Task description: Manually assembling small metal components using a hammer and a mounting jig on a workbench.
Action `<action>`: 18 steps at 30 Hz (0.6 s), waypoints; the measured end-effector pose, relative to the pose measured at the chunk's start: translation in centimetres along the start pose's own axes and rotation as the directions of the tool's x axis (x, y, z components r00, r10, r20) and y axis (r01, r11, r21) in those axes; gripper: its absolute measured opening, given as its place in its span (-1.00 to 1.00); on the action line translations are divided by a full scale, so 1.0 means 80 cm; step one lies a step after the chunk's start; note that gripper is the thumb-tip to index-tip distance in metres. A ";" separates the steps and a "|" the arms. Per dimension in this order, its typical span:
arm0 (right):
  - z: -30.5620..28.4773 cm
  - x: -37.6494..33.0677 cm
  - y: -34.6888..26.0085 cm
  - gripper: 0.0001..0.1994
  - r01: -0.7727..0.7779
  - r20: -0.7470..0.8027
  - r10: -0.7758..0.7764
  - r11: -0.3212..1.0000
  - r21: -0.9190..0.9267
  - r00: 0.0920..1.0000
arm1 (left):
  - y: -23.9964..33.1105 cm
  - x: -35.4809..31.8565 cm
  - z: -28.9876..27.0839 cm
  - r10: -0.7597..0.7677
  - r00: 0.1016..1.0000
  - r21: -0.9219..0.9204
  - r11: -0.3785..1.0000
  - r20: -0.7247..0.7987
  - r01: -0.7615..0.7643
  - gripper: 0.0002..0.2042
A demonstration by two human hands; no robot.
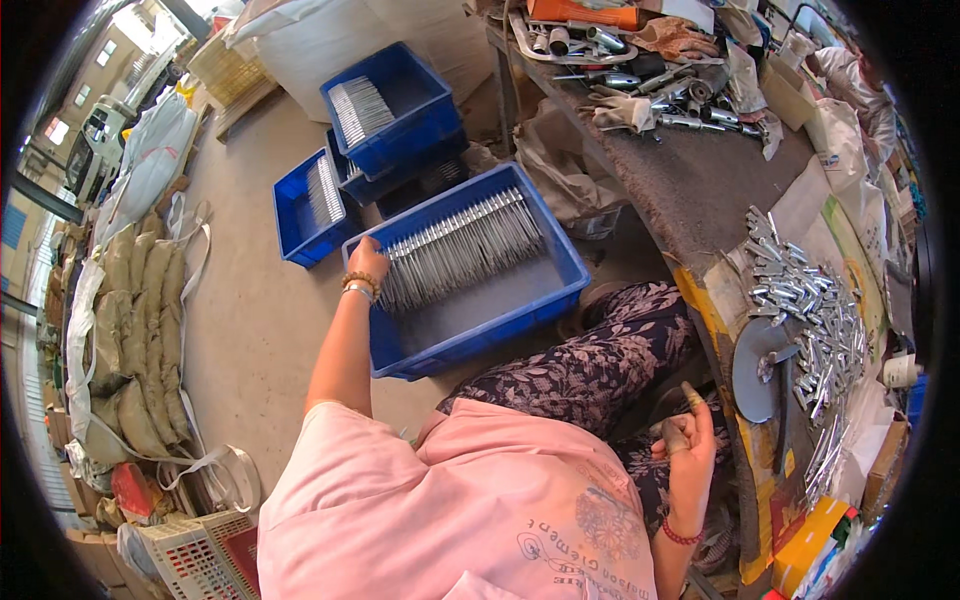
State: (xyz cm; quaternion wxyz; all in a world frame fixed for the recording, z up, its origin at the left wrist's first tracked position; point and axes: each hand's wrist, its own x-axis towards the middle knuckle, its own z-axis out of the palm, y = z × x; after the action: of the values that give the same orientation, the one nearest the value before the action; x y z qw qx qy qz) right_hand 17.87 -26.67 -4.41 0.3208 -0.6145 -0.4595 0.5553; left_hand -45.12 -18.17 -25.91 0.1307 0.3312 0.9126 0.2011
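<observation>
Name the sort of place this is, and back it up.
Probably a small factory or workshop: loose metal parts lie heaped on a worn workbench, a large blue bin holds a row of thin metal pieces, and sacks are stacked at the left.

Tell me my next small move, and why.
Perhaps reach your right hand toward the heap of metal parts on the workbench: that hand looks empty and is nearby, while your left hand is at the row of metal pieces in the large blue crate.
</observation>
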 end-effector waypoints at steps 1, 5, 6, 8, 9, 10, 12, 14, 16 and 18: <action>-0.001 -0.002 0.002 -0.46 -0.008 -0.019 0.008 1.000 -0.003 1.000 | 0.022 -0.011 -0.001 0.010 1.000 -0.003 1.000 0.015 -0.010 -0.61; -0.002 -0.007 0.005 -0.46 -0.019 -0.023 0.019 1.000 0.004 1.000 | 0.053 -0.042 -0.024 0.117 0.993 0.148 0.983 -0.021 -0.112 -0.63; -0.002 -0.006 0.006 -0.46 -0.019 -0.011 0.019 1.000 0.006 1.000 | 0.048 -0.044 -0.028 0.140 0.987 0.152 0.980 -0.083 -0.127 -0.66; -0.003 -0.007 0.007 -0.47 -0.024 -0.009 0.024 1.000 0.008 1.000 | 0.062 -0.047 -0.047 0.144 0.974 0.043 0.989 -0.176 -0.139 -0.69; -0.003 -0.006 0.007 -0.48 -0.023 -0.003 0.023 1.000 0.009 1.000 | 0.066 -0.045 -0.056 0.133 0.953 -0.064 0.986 -0.271 -0.156 -0.71; -0.003 -0.005 0.007 -0.49 -0.017 0.013 0.016 1.000 0.012 1.000 | 0.062 -0.038 -0.068 0.126 0.936 -0.167 0.968 -0.329 -0.189 -0.75; -0.005 -0.004 0.009 -0.51 -0.026 0.012 0.026 1.000 0.016 1.000 | 0.088 -0.036 -0.088 0.104 0.927 -0.352 0.905 -0.360 -0.238 -0.75; -0.006 -0.007 0.010 -0.53 -0.037 -0.017 0.037 0.999 0.027 0.999 | 0.128 -0.042 -0.098 0.170 0.900 -0.353 0.878 -0.401 -0.324 -0.76; -0.007 -0.009 0.008 -0.56 -0.025 0.010 0.025 0.999 0.039 1.000 | 0.207 -0.062 -0.100 0.265 0.907 -0.490 0.773 -0.326 -0.402 -0.77; -0.002 -0.007 0.014 -0.56 -0.031 0.036 0.030 0.999 0.012 0.999 | 0.264 -0.095 -0.103 0.440 0.856 -0.495 0.699 -0.271 -0.516 -0.79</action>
State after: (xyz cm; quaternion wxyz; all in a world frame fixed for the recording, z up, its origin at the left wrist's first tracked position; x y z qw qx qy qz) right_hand 18.31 -27.62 -5.15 0.3078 -0.6094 -0.4524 0.5738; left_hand -30.83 -10.65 -8.25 0.1033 0.4908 0.7035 0.5035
